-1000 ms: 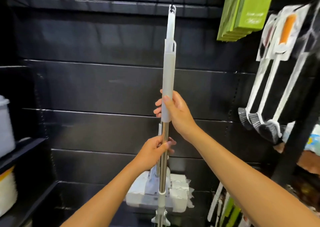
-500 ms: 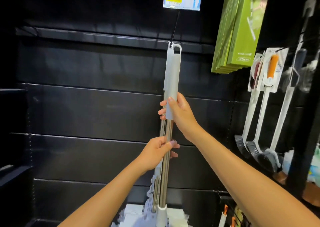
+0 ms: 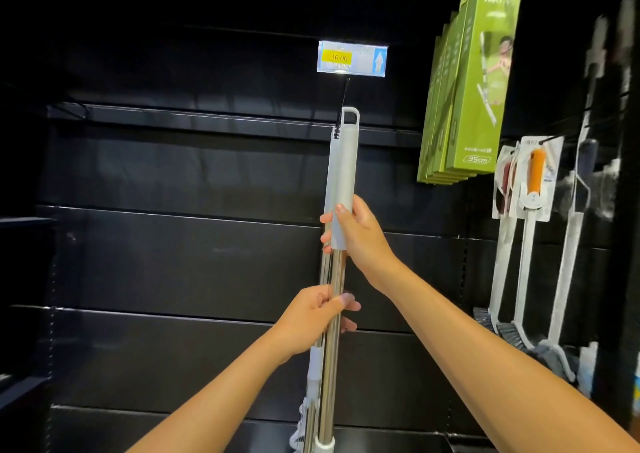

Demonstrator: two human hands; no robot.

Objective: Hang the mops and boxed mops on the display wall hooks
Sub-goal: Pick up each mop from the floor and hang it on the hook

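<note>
head view: the long mop with steel pole and pale grey sleeve [image 3: 341, 182] stands upright, its top loop [image 3: 349, 115] right at the thin black wire hook [image 3: 343, 101], above both hands. the right hand [image 3: 358, 234] grips the sleeve end, nearer the hook; the left hand [image 3: 313, 317] grips the pole below. compared with earlier, the loop is closer under the price tag [image 3: 351, 58].

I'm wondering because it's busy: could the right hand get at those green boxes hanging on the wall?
Probably yes. Only bare wall lies between the right hand and the green boxes up to its right, but it grips the mop handle and must let go first.
</note>
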